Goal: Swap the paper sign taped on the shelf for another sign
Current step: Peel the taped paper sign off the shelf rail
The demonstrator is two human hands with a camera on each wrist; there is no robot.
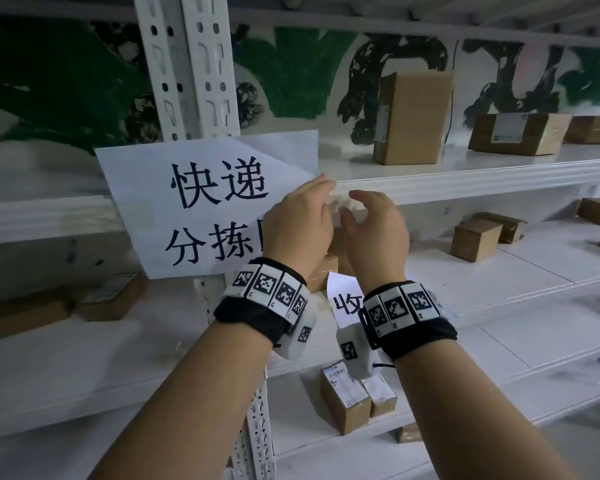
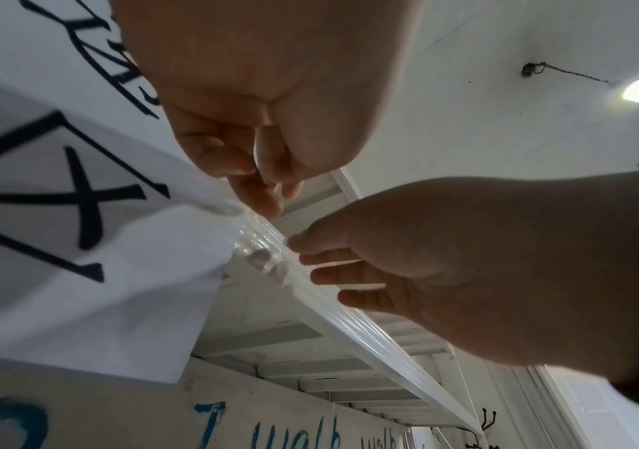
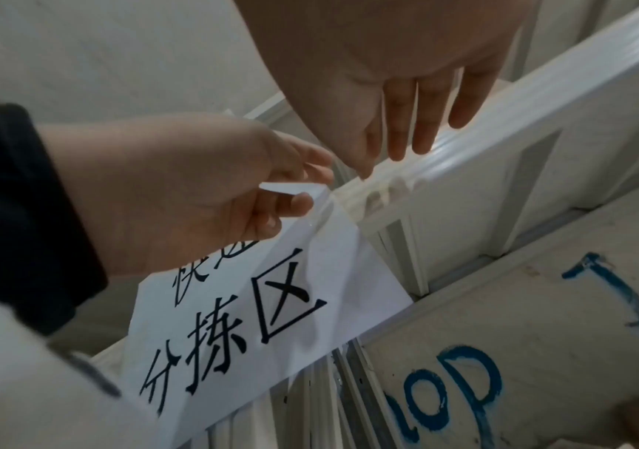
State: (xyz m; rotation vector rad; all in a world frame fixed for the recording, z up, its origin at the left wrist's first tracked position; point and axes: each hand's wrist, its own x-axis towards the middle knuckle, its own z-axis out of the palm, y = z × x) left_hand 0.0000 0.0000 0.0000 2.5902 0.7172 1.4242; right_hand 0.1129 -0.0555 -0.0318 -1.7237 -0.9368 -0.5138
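A white paper sign (image 1: 201,202) with black characters hangs on the front beam (image 1: 465,174) of a white shelf. My left hand (image 1: 312,192) pinches the sign's folded upper right corner (image 3: 291,190) between thumb and fingers. Crumpled clear tape (image 2: 260,243) joins that corner to the beam. My right hand (image 1: 357,206) is just to the right, with straight fingers (image 3: 406,142) reaching down onto the taped stretch of the beam. A second white sign (image 1: 343,299) lies on the shelf below, mostly hidden by my wrists.
A perforated white upright (image 1: 187,64) stands behind the sign's left half. Cardboard boxes sit on the shelves: one upright (image 1: 413,116), one flat (image 1: 516,133), small ones at right (image 1: 475,237) and below (image 1: 347,400). The wall behind is painted green and black.
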